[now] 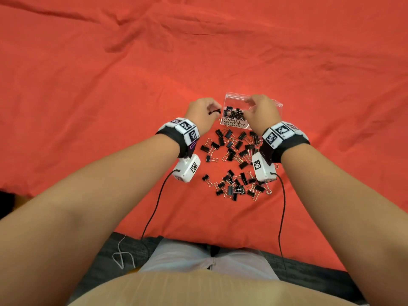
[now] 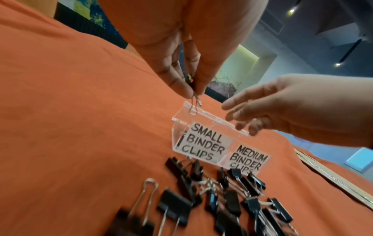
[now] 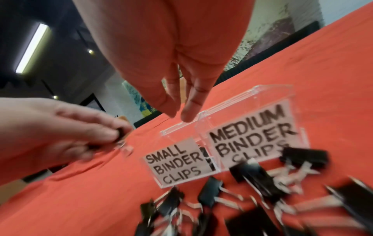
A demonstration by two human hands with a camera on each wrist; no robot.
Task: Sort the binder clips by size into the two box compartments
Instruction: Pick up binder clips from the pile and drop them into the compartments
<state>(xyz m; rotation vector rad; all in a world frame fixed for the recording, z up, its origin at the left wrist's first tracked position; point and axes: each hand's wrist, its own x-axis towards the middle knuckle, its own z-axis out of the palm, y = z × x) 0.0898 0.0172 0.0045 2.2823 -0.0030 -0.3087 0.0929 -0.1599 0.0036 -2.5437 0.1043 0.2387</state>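
A clear two-compartment box [image 1: 278,104] stands on the red cloth, labelled "SMALL BINDER CLIPS" [image 2: 203,143] and "MEDIUM BINDER CLIPS" [image 3: 252,137]. Several black clips [image 1: 234,113] lie in the small compartment. My left hand [image 2: 193,94] pinches a small black binder clip [image 2: 53,102], wire handles hanging down, just left of the box's small side. My right hand [image 3: 179,115] hovers over the box with relaxed fingers and nothing in it, hiding the medium compartment in the head view. Loose black clips [image 1: 236,151] lie scattered in front of the box.
A second cluster of clips [image 1: 239,186] lies nearer to me. Wrist camera cables [image 1: 154,208] trail over the cloth to the table's near edge. The red cloth [image 1: 110,85] is wrinkled at the far left.
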